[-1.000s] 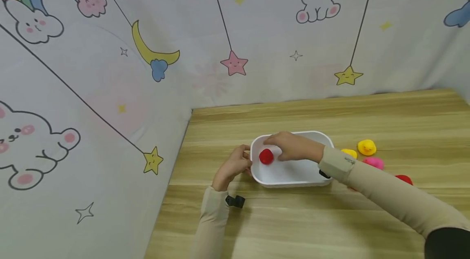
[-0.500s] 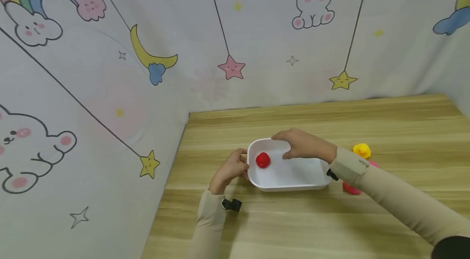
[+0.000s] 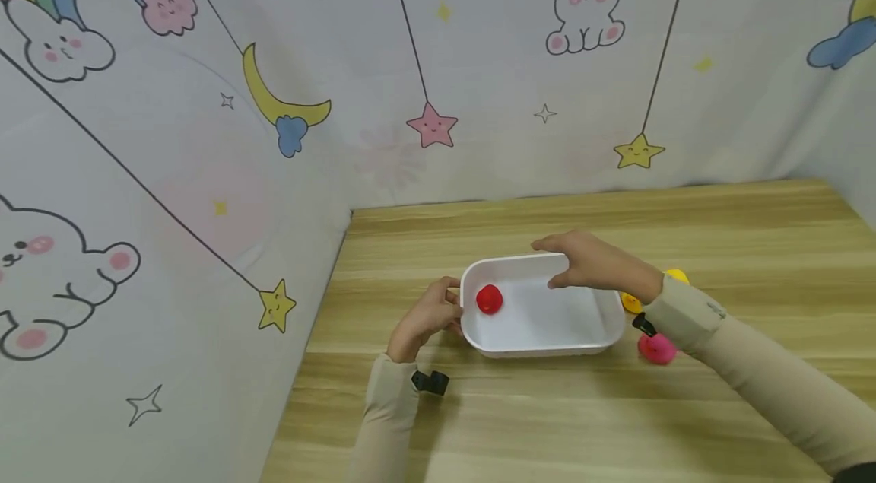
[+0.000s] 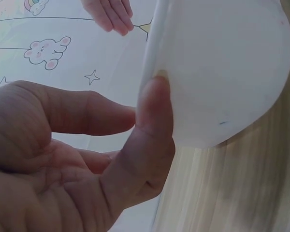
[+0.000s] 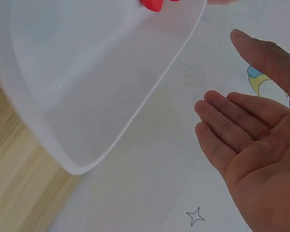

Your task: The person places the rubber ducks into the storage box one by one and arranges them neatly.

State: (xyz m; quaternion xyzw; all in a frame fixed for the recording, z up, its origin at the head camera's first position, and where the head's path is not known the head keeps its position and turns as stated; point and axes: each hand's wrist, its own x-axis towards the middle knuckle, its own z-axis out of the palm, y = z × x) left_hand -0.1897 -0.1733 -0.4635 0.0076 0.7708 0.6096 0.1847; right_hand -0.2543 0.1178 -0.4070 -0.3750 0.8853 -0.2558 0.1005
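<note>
A white plastic bin (image 3: 541,316) stands on the wooden table, with a small red toy (image 3: 489,300) lying inside near its left end. My left hand (image 3: 426,319) grips the bin's left rim; the left wrist view shows thumb and finger pinching the edge of the white wall (image 4: 222,72). Over the bin's back right part hovers my right hand (image 3: 602,264), holding nothing. In the right wrist view its fingers (image 5: 232,121) are nearly straight and apart from the bin, the thumb spread away. The bin's back right rim is hidden behind this hand.
Right of the bin lie a yellow rubber duck (image 3: 631,304), another yellow toy (image 3: 676,275) partly behind the right wrist, and a pink toy (image 3: 657,348). The right sleeve (image 3: 760,369) covers the table beyond them. A printed cloth wall (image 3: 499,163) rises behind the table.
My right hand has left the area beside the red toy and moved right across the bin, its fingers opening. The left hand keeps its grip on the rim; the red toy stays in the bin.
</note>
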